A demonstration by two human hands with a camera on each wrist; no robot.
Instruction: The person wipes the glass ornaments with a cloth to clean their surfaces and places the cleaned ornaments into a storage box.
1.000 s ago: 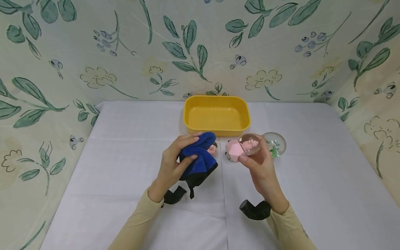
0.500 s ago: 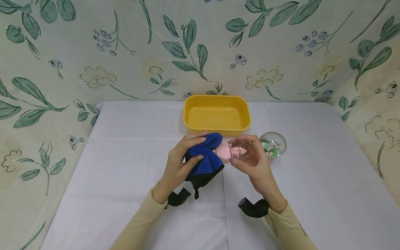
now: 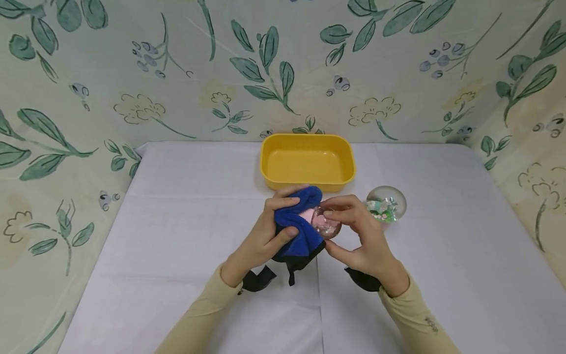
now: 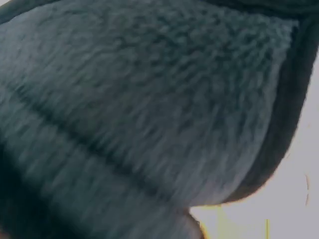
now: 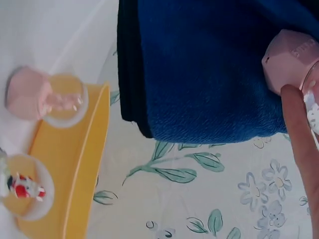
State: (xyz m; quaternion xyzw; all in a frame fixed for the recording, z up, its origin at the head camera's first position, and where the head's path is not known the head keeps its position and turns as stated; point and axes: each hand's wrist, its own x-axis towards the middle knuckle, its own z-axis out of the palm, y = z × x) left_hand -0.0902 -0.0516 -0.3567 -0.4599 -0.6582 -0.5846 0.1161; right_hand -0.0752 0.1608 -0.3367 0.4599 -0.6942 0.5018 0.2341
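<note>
My left hand [image 3: 267, 233] grips a folded blue cloth [image 3: 305, 241] with black edging, wrapped against the pink base of a small snow globe [image 3: 326, 225]. Fingers and thumb of my right hand [image 3: 371, 241] curl around the globe's clear dome, which holds a pink figure. Seen from the right wrist, one finger lies along the faceted pink base [image 5: 291, 59], beside the cloth. Cloth pile [image 4: 164, 99] fills most of the left wrist view and hides the globe there.
A yellow bin [image 3: 308, 164] stands at the back of the white-covered table [image 3: 185, 196]. Right of my hands is another snow globe [image 3: 386, 204] with green and silver bits. The right wrist view shows a pink-based globe [image 5: 30, 94] and one with a red-and-white figure [image 5: 27, 190] near the bin.
The snow globe has moved left into the cloth and turned, so its dome now tips toward me. My left hand and cloth have shifted right. My right fingers have changed position around the dome.
</note>
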